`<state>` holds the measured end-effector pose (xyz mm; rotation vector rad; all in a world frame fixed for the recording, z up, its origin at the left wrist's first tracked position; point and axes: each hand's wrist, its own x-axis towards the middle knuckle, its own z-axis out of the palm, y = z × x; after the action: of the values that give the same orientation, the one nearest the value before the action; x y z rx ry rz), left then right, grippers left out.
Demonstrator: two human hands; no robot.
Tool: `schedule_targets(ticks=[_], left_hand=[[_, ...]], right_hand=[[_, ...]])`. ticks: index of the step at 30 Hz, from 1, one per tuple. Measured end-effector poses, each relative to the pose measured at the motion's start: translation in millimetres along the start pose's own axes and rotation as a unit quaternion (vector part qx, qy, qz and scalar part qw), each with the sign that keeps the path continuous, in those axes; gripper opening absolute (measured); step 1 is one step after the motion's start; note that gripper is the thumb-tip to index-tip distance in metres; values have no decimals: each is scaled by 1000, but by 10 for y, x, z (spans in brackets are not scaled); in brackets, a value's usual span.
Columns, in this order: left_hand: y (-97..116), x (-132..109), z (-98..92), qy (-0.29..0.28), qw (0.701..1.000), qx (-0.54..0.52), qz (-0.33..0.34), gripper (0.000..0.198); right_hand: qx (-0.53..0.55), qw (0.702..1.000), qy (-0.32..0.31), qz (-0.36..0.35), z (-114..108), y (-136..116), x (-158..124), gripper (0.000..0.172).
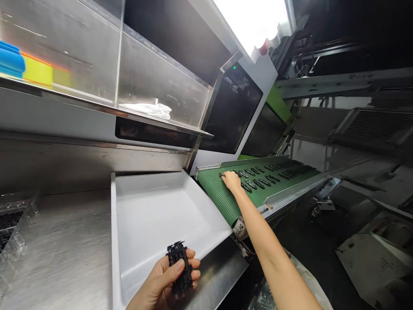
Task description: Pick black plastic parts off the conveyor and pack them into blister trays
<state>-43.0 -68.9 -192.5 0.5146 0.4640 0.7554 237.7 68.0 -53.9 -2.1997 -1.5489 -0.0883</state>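
Observation:
In the lower middle, my left hand (164, 280) is closed around a small bundle of black plastic parts (180, 269), thumb across the front and fingers behind. It is over the near edge of a white tray (114, 241). My right hand (231, 180) reaches out over the green conveyor belt (216, 191), its fingers pinched at a black plastic part that mostly hides behind them. Beyond it, similar slim black parts (258, 183) lie in two rows along the belt.
At the left edge, a clear plastic tray (19, 249) with black pieces stands on the metal bench (71, 241). Folded white gloves (148, 110) and a blue object (11, 60) rest on the shelf above. The belt's metal side rail (290, 189) runs beside my right forearm.

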Motion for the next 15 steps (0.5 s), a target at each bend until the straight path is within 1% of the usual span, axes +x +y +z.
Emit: schedule_targets(ticks=[1,3,5,6,7,8,10,11,12,13,14,15], left_hand=[[5,5,7,11,1000,-4,9,41],[8,19,23,27,999,-8,27,41],[-5,40,36,38,998,-4,43,40],[-17,52,40,40,998,2,50,40],[-32,65,42,38,997,11,59,39],[-47,77,42,34,997,24,67,39],[-70,92,39,13,995,56,77,37],[-74,94,37,-1,994,74,78,36],[-73,92,34,-13,993,90,78,35],[-65,86,33,-22,991,105,77,34],[-54,77,32,-28,989,121,78,33],[-40,67,32,-33,987,137,80,32]], right_hand=[[20,1000,4,-19,7,-33,-92,25],[70,995,-3,-67,58,-111,-411,30],[124,984,-35,-120,155,-193,-886,35],[150,977,-59,-142,209,-229,-1156,35],[187,963,-86,-173,258,-261,-1424,30],[251,938,-100,-218,295,-285,-1674,26],[312,907,-88,-270,321,-307,-2057,22],[315,901,-72,-288,311,-305,-2175,23],[297,904,-56,-301,287,-293,-2245,24],[270,909,-45,-315,252,-273,-2276,23],[240,911,-46,-332,211,-250,-2277,23],[211,911,-55,-350,165,-225,-2262,26]])
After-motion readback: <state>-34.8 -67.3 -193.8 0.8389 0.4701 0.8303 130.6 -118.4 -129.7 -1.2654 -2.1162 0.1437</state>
